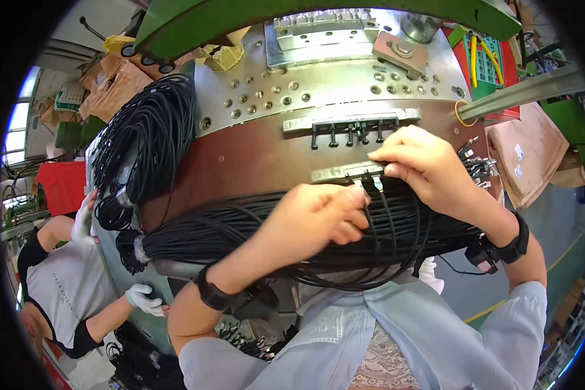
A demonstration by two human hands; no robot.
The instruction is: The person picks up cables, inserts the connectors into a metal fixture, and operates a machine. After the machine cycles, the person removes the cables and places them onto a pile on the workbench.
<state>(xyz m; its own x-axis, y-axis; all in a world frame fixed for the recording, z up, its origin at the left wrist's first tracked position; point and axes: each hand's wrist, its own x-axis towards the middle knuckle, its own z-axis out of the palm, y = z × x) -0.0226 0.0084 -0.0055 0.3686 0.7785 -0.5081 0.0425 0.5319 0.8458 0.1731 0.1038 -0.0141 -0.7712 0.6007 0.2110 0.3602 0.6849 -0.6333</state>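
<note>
In front of me lies a narrow metal bar point(335, 173) with black clips or slots along it. My left hand point(322, 218) is closed just below the bar, its thumb and forefinger pinching the end of a black cable point(370, 224). Beside those fingertips, a second cable with a silver connector point(378, 184) reaches up to the bar. My right hand point(426, 166) is closed too, thumb and forefinger at the bar's right end. A thick bundle of black cables point(221, 224) lies under both hands. Farther back is a similar metal bar point(299, 124) with several black moulded pieces point(357, 132).
Beyond the brown tabletop point(221, 156) is a steel plate with holes point(253, 97). Coiled black cables point(146, 136) lie at the left. A green machine beam point(318, 23) crosses above. Yellow-handled pliers point(474, 62) rest in a red tray. At left, a co-worker's gloved hand point(146, 300) shows.
</note>
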